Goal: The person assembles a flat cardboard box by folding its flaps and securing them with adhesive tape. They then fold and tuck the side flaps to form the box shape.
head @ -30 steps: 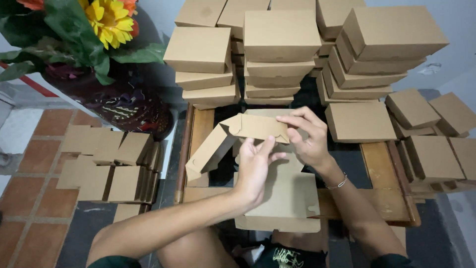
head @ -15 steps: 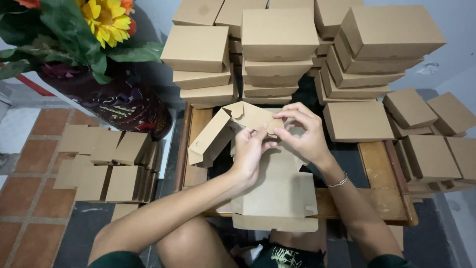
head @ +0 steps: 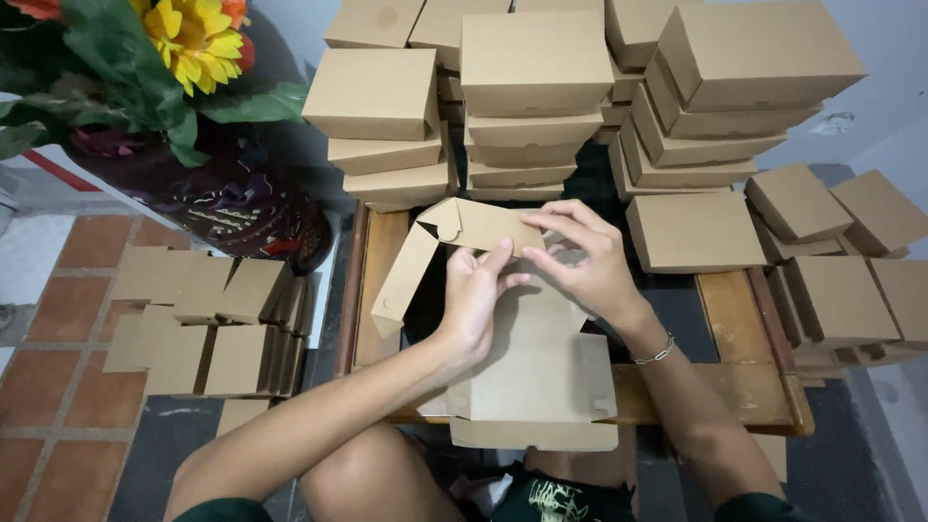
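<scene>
1. Cardboard, plain brown, makes up the half-folded box (head: pixel 527 372) that lies open over the person's lap and the near edge of the wooden table (head: pixel 744 387); nothing is inside it.
2. Its far wall and left side flap (head: pixel 406 280) stand up, the flap hanging out to the left with a small tab at its end.
3. Left hand (head: pixel 476 300) is curled, fingertips pressing the upright back panel from inside, thumb against the card.
4. Right hand (head: pixel 585 261) pinches the top edge of that same panel between thumb and fingers; a thin bracelet (head: pixel 655 352) sits on the wrist.
5. Finished closed boxes stand in stacks (head: pixel 532 97) along the far side of the table, with more (head: pixel 831 290) spread at the right, close to the right forearm.
6. Flat unfolded blanks (head: pixel 208 329) stand on edge on the tiled floor (head: pixel 58 319) at the left, beside a dark vase (head: pixel 222 208) of flowers (head: pixel 184 34).
7. Open room is tight: stacks just behind the hands, bare table wood only at the left and right of the box.
</scene>
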